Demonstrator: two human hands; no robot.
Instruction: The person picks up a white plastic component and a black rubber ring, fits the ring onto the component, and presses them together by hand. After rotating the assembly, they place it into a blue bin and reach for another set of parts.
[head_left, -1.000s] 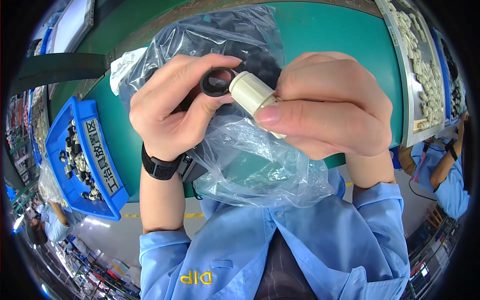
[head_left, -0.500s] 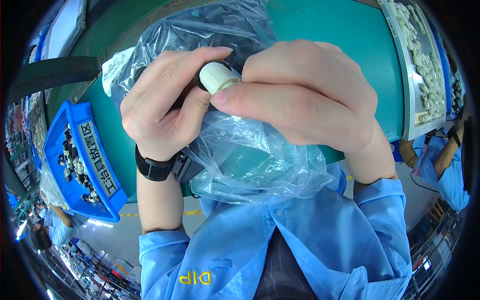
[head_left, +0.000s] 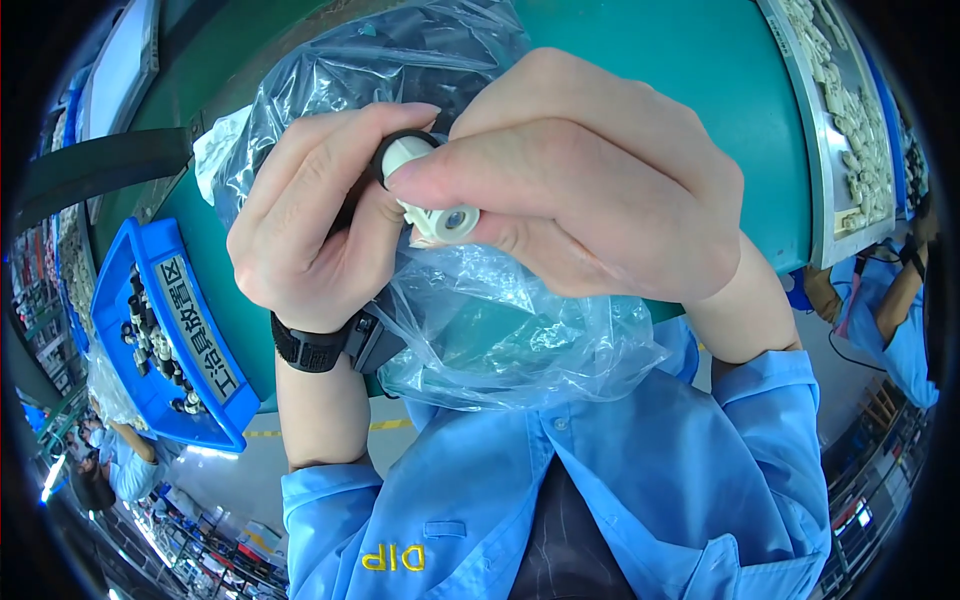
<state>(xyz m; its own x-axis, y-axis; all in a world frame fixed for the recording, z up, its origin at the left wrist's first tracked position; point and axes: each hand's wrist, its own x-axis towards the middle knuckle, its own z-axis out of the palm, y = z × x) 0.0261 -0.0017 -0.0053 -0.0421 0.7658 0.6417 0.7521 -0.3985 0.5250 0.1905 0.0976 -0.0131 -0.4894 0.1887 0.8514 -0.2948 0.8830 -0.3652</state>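
White tube [head_left: 404,153] moved left into black ring [head_left: 380,163], upper centre — right hand [head_left: 610,185] pinched tube, left hand [head_left: 315,215] clasped ring, seemingly bracing it.

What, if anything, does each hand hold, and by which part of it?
The left hand holds the black ring by its outer side. The right hand pinches the cream cylindrical part by its side, partly hiding it.
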